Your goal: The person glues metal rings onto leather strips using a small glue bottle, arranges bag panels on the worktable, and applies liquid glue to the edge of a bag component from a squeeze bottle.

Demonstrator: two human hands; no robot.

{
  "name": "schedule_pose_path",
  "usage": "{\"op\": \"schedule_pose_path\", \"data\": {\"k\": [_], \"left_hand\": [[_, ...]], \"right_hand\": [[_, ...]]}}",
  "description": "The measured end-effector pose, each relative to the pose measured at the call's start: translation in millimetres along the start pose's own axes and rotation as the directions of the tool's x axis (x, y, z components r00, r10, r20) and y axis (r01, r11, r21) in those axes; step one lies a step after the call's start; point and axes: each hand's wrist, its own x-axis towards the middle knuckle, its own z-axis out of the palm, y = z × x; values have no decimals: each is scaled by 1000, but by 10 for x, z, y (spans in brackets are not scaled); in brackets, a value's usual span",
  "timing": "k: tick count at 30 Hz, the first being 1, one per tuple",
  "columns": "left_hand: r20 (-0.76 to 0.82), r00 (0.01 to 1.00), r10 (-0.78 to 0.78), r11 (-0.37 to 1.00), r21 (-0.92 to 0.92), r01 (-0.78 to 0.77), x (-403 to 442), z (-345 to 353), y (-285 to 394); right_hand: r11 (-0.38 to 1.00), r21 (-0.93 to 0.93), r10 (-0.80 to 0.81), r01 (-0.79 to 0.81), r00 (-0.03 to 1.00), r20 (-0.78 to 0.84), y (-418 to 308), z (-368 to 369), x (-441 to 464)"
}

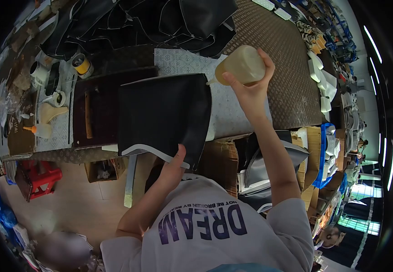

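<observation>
My right hand (254, 93) is wrapped round a squeeze bottle (244, 65) of yellowish liquid, held tilted on its side. The bottle's narrow nozzle points left, at the upper right corner of a black leather-like panel (162, 111); whether it touches cannot be made out. My left hand (174, 168) grips the panel's near edge, thumb on top and fingers hidden beneath. A pale strip shows along that near edge. The panel lies over a dark red board (101, 106) and a patterned white sheet (226, 109).
Black leather-like pieces (146, 27) are heaped at the back. To the left are a hammer (88, 115), a yellow tin (82, 65), a roll of tape (59, 98) and another squeeze bottle (42, 130). Cardboard boxes (221, 158) stand beside me on the right; a red stool (40, 177) is at lower left.
</observation>
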Motion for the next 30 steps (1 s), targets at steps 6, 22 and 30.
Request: {"op": "schedule_pose_path", "data": {"k": [6,22,30], "left_hand": [[-8,997,-83,993,-82,82,112,-36,-134],[1,995,-97,992,-75,97,191,-79,-39],[35,992,-120,984,-124,124,151,-52,89]], "right_hand": [[993,-89,69,-72,997,-44,125,-11,79],[853,354,427,-383,903,-54,-8,-490,-222],[890,341,354,-303,930,-99,248,-210,106]]}}
